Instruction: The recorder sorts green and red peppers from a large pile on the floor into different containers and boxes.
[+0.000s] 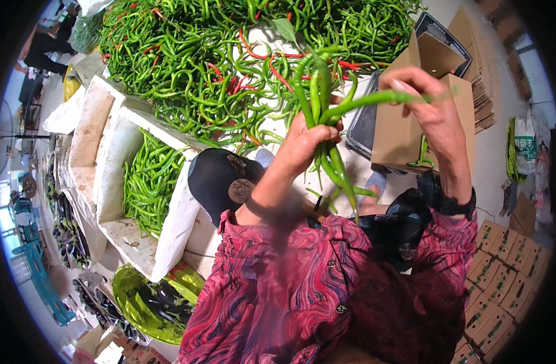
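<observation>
Head view, green chillies (pixel 315 96), above and below left grip (pixel 301 144)

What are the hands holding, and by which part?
The left hand grips a bunch of long green chili peppers around the middle; the right hand meets a single green chili toward its outer end, grip unclear.

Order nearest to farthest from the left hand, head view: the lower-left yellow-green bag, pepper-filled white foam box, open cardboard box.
1. Open cardboard box: right of the left hand.
2. White foam box: to its left.
3. Yellow-green bag: lower left.
</observation>
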The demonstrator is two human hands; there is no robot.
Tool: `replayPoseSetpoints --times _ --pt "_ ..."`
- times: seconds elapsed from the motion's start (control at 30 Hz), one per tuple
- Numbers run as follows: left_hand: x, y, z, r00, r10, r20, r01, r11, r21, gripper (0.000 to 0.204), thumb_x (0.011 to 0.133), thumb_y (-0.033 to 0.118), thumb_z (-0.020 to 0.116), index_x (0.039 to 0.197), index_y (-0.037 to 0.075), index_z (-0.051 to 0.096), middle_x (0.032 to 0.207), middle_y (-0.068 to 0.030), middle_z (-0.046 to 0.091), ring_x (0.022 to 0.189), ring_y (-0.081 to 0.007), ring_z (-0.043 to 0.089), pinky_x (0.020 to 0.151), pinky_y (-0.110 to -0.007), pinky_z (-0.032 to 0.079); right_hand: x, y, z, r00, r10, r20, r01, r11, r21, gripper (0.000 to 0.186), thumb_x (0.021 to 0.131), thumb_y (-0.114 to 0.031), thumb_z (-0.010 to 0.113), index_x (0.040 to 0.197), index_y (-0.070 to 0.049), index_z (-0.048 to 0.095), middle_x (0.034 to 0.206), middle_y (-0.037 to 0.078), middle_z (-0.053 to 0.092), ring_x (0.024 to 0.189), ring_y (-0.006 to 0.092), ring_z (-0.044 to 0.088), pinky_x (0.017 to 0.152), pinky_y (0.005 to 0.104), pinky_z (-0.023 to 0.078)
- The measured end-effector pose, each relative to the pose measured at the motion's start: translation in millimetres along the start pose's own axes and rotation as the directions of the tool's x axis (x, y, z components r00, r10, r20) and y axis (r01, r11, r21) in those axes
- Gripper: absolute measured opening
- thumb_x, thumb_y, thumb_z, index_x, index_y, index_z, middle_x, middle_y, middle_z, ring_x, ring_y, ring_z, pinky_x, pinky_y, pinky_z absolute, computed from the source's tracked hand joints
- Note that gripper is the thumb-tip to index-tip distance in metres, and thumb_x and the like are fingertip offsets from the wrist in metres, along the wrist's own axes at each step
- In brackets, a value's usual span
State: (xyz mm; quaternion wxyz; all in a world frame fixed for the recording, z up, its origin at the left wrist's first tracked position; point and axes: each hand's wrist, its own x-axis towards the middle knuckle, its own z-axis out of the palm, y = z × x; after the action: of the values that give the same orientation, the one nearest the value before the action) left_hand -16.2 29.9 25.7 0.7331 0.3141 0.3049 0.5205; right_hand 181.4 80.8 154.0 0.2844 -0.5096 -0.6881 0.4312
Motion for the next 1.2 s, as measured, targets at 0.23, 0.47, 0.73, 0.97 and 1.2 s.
replayPoseSetpoints --times 0.23,0.47,0.73,0.97,1.2 --pt "-0.8 -0.1 -1.3 0.997 0.048 0.061 -0.073 0.863 0.500 0.052 0.071 0.009 0.052 0.122 -0.003 0.048 0.090 -0.0072 0.055 0.080 -0.0154 0.052 0.072 -0.027 0.044 77.1 -37.8 16.9 0.981 -0.033 0.193 0.123 0.872 -0.473 0.034 0.080 -0.034 0.067 0.090 -0.001 0.069 0.072 0.006 0.063 0.066 0.0118 0.059 0.063 0.0282 0.047" --pt "-0.5 -7.0 -6.7 0.988 0.146 0.046 -0.149 0.851 0.504 0.049 0.076 0.011 0.054 0.123 -0.003 0.050 0.105 -0.0079 0.058 0.092 -0.0148 0.054 0.082 -0.028 0.044 87.2 -4.1 42.8 0.960 -0.092 0.265 0.172 0.938 -0.300 0.025 0.077 -0.023 0.065 0.091 -0.003 0.069 0.079 0.007 0.067 0.073 0.0143 0.061 0.069 0.0296 0.048" --pt "-6.9 -5.3 -11.0 0.990 0.142 0.015 -0.127 0.827 0.547 0.046 0.077 0.010 0.053 0.121 -0.003 0.050 0.103 -0.0082 0.057 0.091 -0.0142 0.052 0.080 -0.028 0.044 83.3 1.8 38.4 0.924 -0.058 0.378 0.031 0.997 0.077 0.024 0.090 -0.023 0.058 0.104 -0.004 0.063 0.085 -0.002 0.063 0.070 0.0039 0.055 0.060 0.0173 0.041" --pt "-7.8 -1.1 -11.6 0.996 0.020 -0.092 0.011 0.944 0.330 0.049 0.069 0.011 0.056 0.116 -0.001 0.054 0.089 -0.0052 0.057 0.076 -0.0128 0.053 0.067 -0.025 0.045 90.2 32.1 -1.1 0.988 -0.114 0.105 0.002 0.684 0.729 0.018 0.094 -0.014 0.051 0.106 -0.002 0.057 0.115 0.014 0.061 0.070 0.0025 0.054 0.053 0.0127 0.041" --pt "-2.6 12.5 -13.7 0.999 0.038 -0.003 -0.036 0.925 -0.379 0.053 0.069 -0.004 0.052 0.122 -0.001 0.047 0.084 -0.0103 0.055 0.065 -0.0152 0.051 0.065 -0.035 0.052 -14.8 83.3 6.2 0.941 0.120 0.317 -0.067 0.982 -0.174 0.033 0.094 -0.028 0.053 0.121 -0.009 0.056 0.102 0.005 0.061 0.092 0.0095 0.057 0.074 0.0230 0.046"
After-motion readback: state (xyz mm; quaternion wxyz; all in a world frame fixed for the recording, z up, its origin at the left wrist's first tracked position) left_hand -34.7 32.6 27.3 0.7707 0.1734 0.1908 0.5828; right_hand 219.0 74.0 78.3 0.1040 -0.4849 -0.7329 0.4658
